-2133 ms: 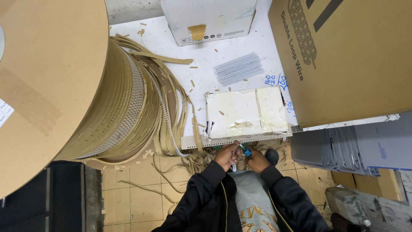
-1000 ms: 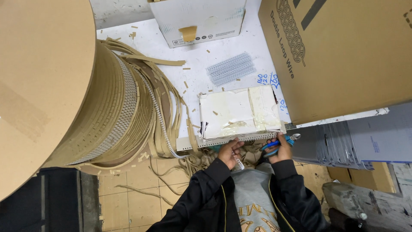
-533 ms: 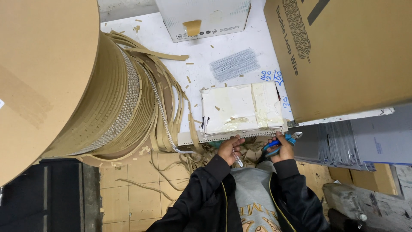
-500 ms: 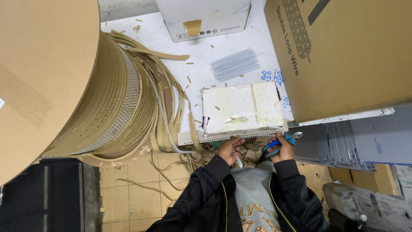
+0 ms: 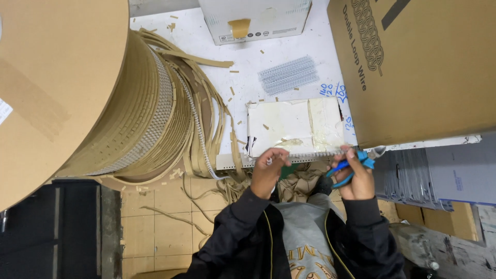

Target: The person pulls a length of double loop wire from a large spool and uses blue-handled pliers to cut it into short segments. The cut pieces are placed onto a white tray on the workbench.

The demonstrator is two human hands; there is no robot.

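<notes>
- Two cartons: white box (image 5: pixel 255 19) top centre, brown tape patch; big brown carton (image 5: pixel 413 67) upper right;
- left hand (image 5: pixel 267 173) pinches wire strip (image 5: pixel 302 155);
- right hand (image 5: pixel 353 178) grips blue cutters (image 5: pixel 351 166).

workshop | giant wire spool (image 5: pixel 103 98) | cardboard cartons (image 5: pixel 413 67) | worktable (image 5: pixel 248 62)

Right hand (image 5: pixel 355 175) carried cutters (image 5: pixel 351 164) rightward along wire.

Blue-handled cutters (image 5: pixel 347 168), tan reel (image 5: pixel 77 93), seemingly silver wire strip (image 5: pixel 305 155).
</notes>
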